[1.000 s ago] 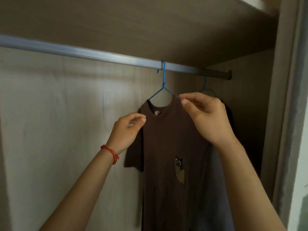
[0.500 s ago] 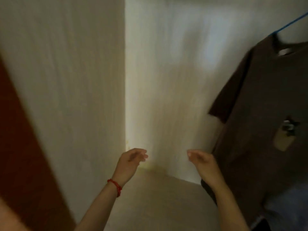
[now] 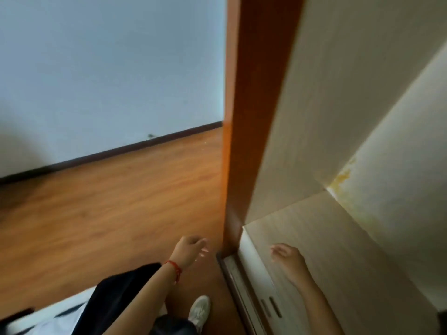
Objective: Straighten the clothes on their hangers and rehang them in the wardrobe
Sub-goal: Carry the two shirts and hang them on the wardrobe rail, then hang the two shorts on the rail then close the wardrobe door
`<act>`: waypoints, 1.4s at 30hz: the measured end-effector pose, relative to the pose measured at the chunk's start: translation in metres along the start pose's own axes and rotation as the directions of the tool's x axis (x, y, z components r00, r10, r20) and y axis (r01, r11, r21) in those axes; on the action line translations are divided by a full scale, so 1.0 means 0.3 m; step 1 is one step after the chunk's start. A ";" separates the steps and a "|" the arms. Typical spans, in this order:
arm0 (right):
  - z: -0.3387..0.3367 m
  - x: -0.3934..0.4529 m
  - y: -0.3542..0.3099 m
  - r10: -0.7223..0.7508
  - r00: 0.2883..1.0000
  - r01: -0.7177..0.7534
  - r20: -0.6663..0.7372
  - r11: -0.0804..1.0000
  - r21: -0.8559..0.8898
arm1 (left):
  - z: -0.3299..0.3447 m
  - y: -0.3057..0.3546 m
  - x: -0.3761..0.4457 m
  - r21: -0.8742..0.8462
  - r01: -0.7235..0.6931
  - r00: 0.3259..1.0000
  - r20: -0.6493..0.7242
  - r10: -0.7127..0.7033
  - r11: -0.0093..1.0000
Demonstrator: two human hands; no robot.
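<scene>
My left hand [image 3: 189,250], with a red string at the wrist, hangs over the wooden floor with loosely spread fingers and nothing in it. My right hand [image 3: 286,258] is low inside the wardrobe, above its pale bottom panel [image 3: 338,250], fingers apart and empty. A dark garment [image 3: 116,298] lies at the lower left on a white surface, partly under my left forearm. The brown T-shirt, its hanger and the rail are out of view. A small dark patch shows at the right edge [image 3: 442,322]; what it is I cannot tell.
The wardrobe's orange-brown side post [image 3: 251,117] stands upright between my hands. A sliding-door track [image 3: 244,286] runs along the wardrobe's front edge. Wooden floor [image 3: 108,201] stretches left to a pale wall with a dark skirting board. My white shoe [image 3: 199,310] is near the track.
The view has swung down and left, from the hung brown T-shirt to the floor and wardrobe post. Both hands let go of the shirt and dropped low, empty.
</scene>
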State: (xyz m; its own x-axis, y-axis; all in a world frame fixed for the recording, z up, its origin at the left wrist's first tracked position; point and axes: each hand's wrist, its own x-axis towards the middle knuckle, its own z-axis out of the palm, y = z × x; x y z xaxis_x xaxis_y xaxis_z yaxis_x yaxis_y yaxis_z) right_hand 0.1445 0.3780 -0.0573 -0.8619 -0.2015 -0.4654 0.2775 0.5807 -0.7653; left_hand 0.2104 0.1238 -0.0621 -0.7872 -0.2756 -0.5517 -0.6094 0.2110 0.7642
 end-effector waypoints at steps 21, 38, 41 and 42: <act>0.869 0.597 -0.435 0.248 0.868 -0.052 0.431 0.907 -0.418 | -0.802 -0.629 0.242 -0.601 0.478 0.717 -0.153 -0.680 0.640; 1.362 1.357 -1.068 0.232 0.778 0.204 0.584 0.785 -0.584 | -1.085 -0.629 0.531 -0.976 0.188 0.443 -0.017 -0.897 0.112; 1.517 1.445 -1.226 0.229 0.739 0.297 0.634 0.734 -0.611 | -1.108 -0.610 0.558 -0.995 0.094 0.404 0.019 -0.915 0.020; 1.576 1.463 -1.269 0.226 0.733 0.319 0.641 0.718 -0.618 | -1.117 -0.610 0.560 -0.998 0.055 0.385 0.035 -0.922 -0.015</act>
State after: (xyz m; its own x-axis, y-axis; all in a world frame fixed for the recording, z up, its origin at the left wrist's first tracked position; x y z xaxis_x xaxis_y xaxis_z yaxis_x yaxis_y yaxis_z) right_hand -0.1387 -0.3044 -0.1804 -0.2970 -0.5222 -0.7995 -0.3383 0.8405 -0.4233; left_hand 0.2212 -0.2754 -0.1826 0.2556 -0.2674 -0.9291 0.0599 -0.9548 0.2913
